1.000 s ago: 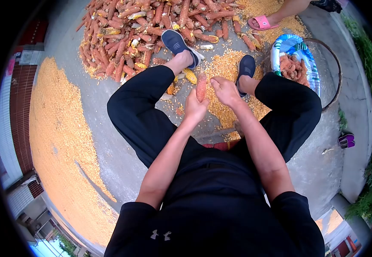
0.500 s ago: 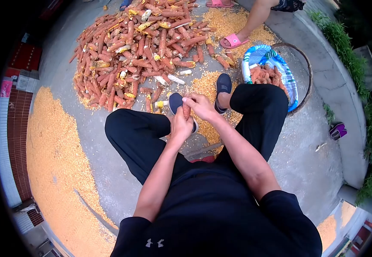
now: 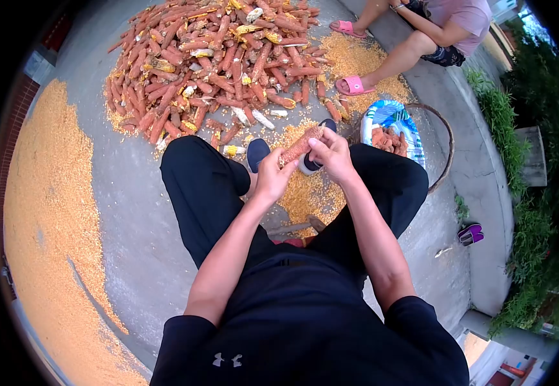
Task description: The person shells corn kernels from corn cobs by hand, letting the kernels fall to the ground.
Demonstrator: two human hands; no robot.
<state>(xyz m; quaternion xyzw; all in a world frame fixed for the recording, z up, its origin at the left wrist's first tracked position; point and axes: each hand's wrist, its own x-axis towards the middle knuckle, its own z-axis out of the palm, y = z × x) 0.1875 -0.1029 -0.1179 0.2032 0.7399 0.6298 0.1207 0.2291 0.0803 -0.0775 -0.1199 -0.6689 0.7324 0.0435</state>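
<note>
Your left hand and right hand, fingers closed around a reddish cob, lie left of the lined basket, which contains reddish cobs.

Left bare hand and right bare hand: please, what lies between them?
The head view shows a rough, reddish corncob, held by the left hand and the right hand.

- At top R, person w/ legs bent, in pale pink top & dark patterned shorts
- On same person's feet, pink slides
- Far R, green plants along concrete edge
- Amid plants, grey slab
- Mid R, purple & dark shoes on grey paving
- Btm R, grey pipe-like bar
</note>
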